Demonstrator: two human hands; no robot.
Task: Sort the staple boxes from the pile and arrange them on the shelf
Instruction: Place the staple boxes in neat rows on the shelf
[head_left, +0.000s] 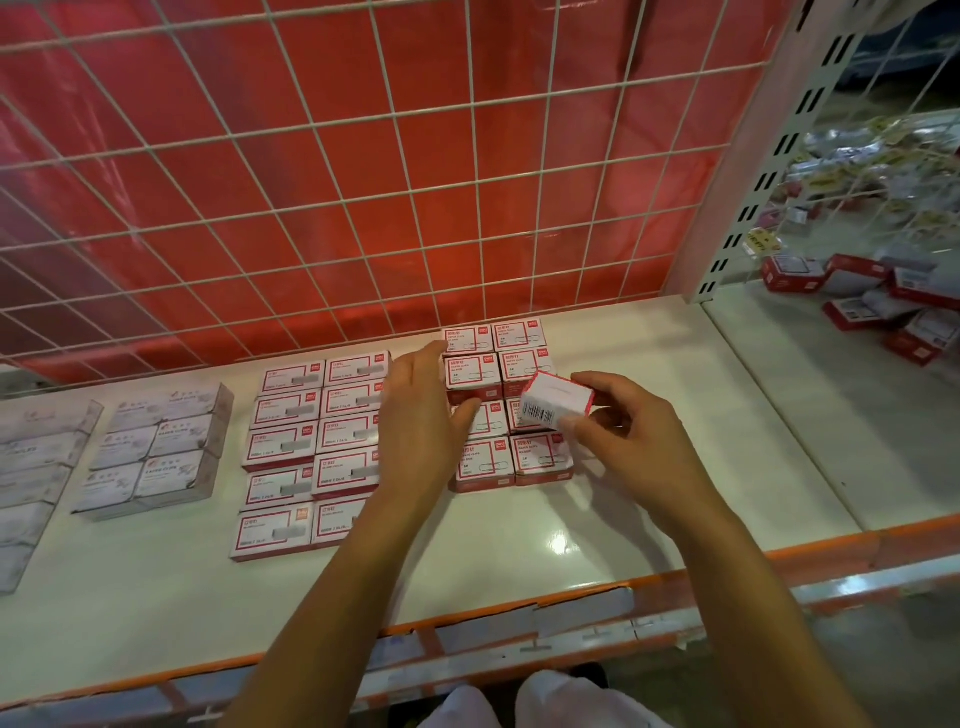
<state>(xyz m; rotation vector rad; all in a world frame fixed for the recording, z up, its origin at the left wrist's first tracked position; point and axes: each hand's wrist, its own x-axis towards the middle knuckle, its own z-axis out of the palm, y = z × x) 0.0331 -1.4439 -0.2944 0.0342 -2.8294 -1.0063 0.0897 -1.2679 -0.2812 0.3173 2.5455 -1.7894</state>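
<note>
Looks like I'm well into it: right hand (618, 415) pinching one box (556, 400) over the red block (511, 410), left hand (421, 410) open, pile (872, 306) still waiting on the right.

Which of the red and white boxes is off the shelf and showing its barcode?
The box pinched in the right hand, tilted above the right-hand block of boxes. All the others lie flat in rows, labels up.
</note>
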